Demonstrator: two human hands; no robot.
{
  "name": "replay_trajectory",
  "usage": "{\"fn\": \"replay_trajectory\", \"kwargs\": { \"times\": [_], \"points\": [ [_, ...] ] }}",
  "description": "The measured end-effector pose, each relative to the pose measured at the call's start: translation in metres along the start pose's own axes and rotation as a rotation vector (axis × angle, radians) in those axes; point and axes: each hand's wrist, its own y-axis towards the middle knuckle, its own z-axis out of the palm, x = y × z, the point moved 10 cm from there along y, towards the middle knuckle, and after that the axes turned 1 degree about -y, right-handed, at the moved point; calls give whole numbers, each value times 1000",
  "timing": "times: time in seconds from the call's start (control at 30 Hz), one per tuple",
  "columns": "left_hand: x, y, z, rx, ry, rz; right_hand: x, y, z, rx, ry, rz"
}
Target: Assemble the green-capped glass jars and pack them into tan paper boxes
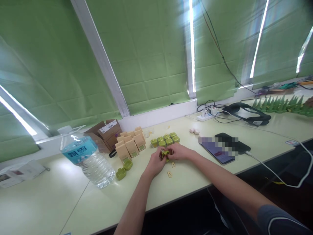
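Both of my hands meet over a small green plastic case just above the table. My left hand grips its left side with bent fingers, and my right hand pinches it from the right. The fingers cover much of the case. Close below it lie two small yellow loops. Behind my hands stands a cluster of several similar green cases in rows. To the left, a pair of green case pieces rests on the table.
Several tan boxes stand left of the green cases, before an open cardboard box. A large water bottle is at left. Two phones with a white cable, white earbuds and a black headset lie to the right.
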Motion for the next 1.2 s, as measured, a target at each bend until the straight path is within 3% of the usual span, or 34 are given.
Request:
{"fn": "replay_trajectory", "kwargs": {
  "times": [1.2],
  "points": [
    [4,0,3,34,-9,-34,6,-2,-1,20,-17,-12]
  ]
}}
